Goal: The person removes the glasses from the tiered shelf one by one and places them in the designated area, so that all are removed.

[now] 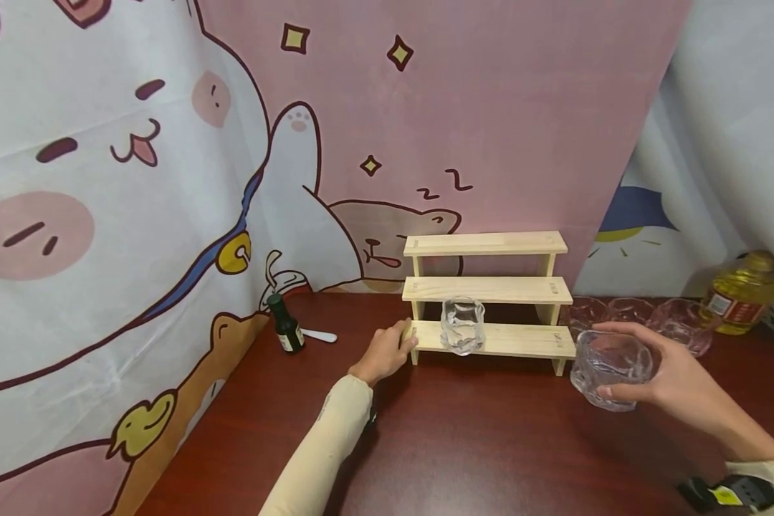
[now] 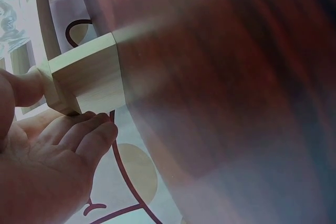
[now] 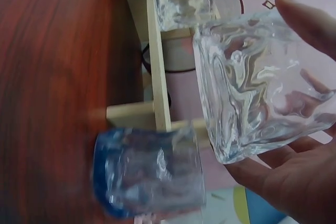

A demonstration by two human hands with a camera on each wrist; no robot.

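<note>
A clear glass cup with wavy sides is held in my right hand, thumb on one side and fingers on the other, above the table off the rack's right end. Close up in the right wrist view, this cup is see-through, with nothing visible in it. My left hand grips the left end of the lowest step of a three-step wooden rack. In the left wrist view the thumb lies against one side of that step's end and the fingers against another. A second glass cup stands on the lowest step.
More glass cups stand on the dark red table right of the rack. Behind them is a bottle of yellow oil. A small dark bottle and a white-handled utensil are at the left. Printed cloth hangs behind.
</note>
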